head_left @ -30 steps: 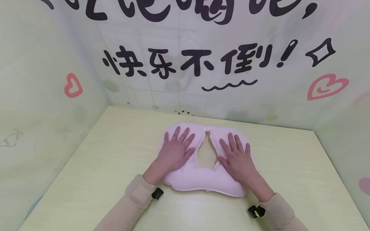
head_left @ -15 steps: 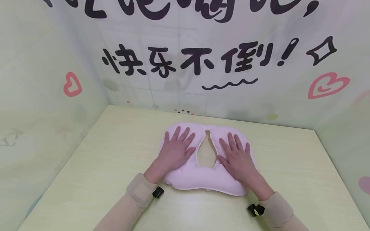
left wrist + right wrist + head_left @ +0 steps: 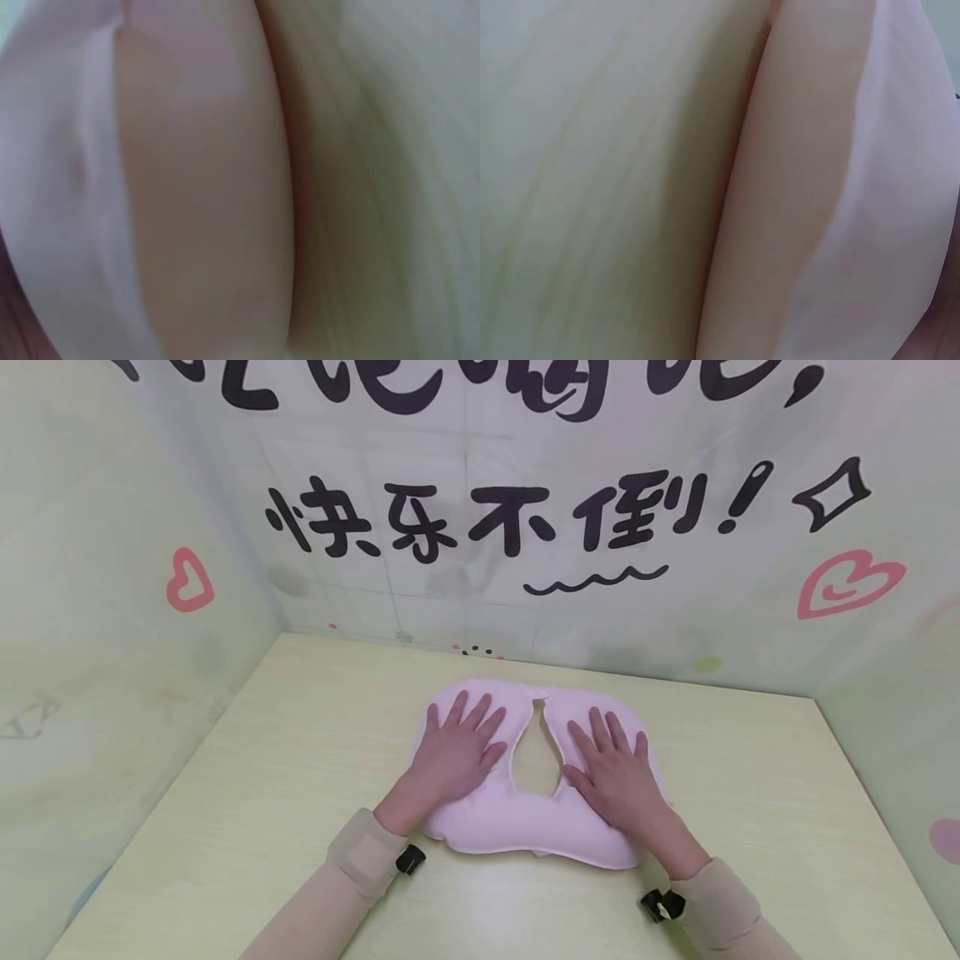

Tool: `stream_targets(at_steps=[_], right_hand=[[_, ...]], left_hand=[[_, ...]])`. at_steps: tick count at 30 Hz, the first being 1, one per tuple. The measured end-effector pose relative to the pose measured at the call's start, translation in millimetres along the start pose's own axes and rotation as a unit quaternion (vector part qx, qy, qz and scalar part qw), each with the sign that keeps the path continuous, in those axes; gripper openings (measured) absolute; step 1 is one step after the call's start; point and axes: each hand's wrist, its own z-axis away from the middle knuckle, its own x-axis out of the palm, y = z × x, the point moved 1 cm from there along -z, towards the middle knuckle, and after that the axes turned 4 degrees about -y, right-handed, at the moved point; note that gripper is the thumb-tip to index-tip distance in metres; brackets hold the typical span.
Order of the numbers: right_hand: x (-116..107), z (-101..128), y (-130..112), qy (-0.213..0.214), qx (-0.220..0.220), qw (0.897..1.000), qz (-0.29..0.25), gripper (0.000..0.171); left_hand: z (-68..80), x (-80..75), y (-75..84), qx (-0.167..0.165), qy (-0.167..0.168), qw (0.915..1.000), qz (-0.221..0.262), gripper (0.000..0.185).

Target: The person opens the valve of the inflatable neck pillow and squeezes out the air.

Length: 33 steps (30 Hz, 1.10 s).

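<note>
A puffed-up pink U-shaped neck pillow point(image 3: 525, 833) lies flat on the table, its two arms almost meeting at the far side around a teardrop-shaped opening. My left hand point(image 3: 453, 756) rests palm down on the left arm of the pillow, fingers spread. On the opposite arm, my right hand point(image 3: 618, 777) lies the same way, with its thumb beside the opening. Close up in the left wrist view, the pillow's seamed side point(image 3: 210, 195) bulges above the table. The right wrist view likewise shows the seamed side of the pillow point(image 3: 780, 180).
The pale wood-grain table point(image 3: 247, 760) surrounds the pillow on all sides. Behind it rises a white printed backdrop point(image 3: 465, 618) with black lettering. Side panels point(image 3: 885, 727) stand along the left and right. Each wrist wears a beige band with a small black camera point(image 3: 410, 860).
</note>
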Motion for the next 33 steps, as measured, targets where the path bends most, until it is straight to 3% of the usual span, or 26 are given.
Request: stream_targets(at_steps=[10,23,33], right_hand=[[-0.7,4.9,-1.4,-0.006,-0.007,1.0,0.009,0.064],[-26.8,7.5,-5.8,0.017,0.005,0.999,0.042,0.066],[-37.8,19.6,-16.4,0.041,0.006,0.998,0.052,0.064]], left_hand=[[5.4,-11.8,-0.1,-0.002,0.002,0.9996,0.027,0.056],[11.9,-30.8,1.8,0.007,0.029,0.9992,0.026,0.057],[27.1,-38.1,12.4,0.029,0.049,0.9984,0.01,0.058]])
